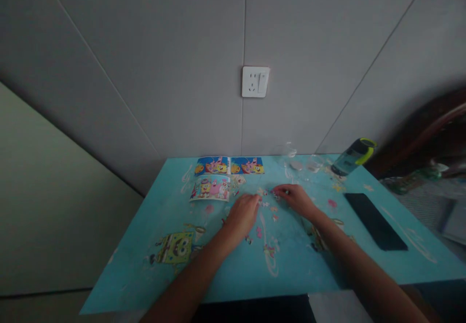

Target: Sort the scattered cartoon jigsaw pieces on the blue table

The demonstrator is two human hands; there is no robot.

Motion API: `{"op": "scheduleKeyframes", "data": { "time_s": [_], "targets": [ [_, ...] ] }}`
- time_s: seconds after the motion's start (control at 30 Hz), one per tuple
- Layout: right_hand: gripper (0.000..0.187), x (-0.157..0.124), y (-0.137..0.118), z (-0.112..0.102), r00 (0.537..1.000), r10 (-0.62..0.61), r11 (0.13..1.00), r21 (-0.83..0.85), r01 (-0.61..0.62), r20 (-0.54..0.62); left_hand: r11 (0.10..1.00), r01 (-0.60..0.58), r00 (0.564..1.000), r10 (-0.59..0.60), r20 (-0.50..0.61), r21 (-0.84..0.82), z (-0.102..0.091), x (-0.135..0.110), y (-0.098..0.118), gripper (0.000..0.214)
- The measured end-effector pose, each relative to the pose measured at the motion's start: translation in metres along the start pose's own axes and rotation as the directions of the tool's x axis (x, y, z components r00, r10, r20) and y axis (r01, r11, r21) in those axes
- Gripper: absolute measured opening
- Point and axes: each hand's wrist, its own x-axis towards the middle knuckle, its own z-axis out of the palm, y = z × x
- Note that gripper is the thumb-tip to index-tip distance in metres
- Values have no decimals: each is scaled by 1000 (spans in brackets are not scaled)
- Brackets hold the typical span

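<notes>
Small jigsaw puzzle pieces (274,217) lie scattered on the table between and in front of my two hands. My right hand (297,200) has its thumb and fingertips pinched on a small dark puzzle piece (275,195) at the far side of the scatter. To its left, my left hand (243,212) rests low over the table, fingers curled and pressed together at the edge of the pieces; what they hold, if anything, is too small to make out. Left of that hand lies a picture sheet (210,188) with cartoon figures. A pink piece (258,232) lies nearer me.
Two blue picture cards (247,165) lie at the table's back edge by the wall. Clear plastic containers (313,164) and a dark bottle with a yellow-green lid (352,157) stand back right. A black flat rectangular object (375,222) lies on the blue cartoon-printed tabletop (131,265).
</notes>
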Motion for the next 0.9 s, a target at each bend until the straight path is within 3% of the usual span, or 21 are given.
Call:
{"op": "scheduleKeyframes", "data": {
  "time_s": [0.13, 0.27, 0.43, 0.57, 0.7, 0.9],
  "targets": [
    [22, 3, 7, 9, 996, -50, 996, -72, 55, 76, 993, -84, 995, 78, 67, 83, 6, 22, -3, 21],
    [23, -2, 12, 13, 990, -100, 968, -223, 119, 96, 984, -113, 991, 101, 90, 139, 13, 29, -4, 22],
    [27, 4, 17, 12, 1000, 2, 921, -390, -9, -19, 983, -98, 993, 87, 75, 155, 8, 26, -3, 35],
    [31, 12, 20, 17, 996, 74, 913, -399, -85, -42, 963, -124, 991, 109, 73, 238, -15, 5, -19, 46],
    [30, 18, 21, 21, 992, 121, 923, -363, -130, -47, 944, -95, 994, 73, 82, 317, -37, -34, -43, 27],
    [32, 23, 22, 16, 976, 219, 948, -234, -214, -5, 955, -43, 996, 19, 82, 293, -44, -75, -47, 35]
  ]
}}
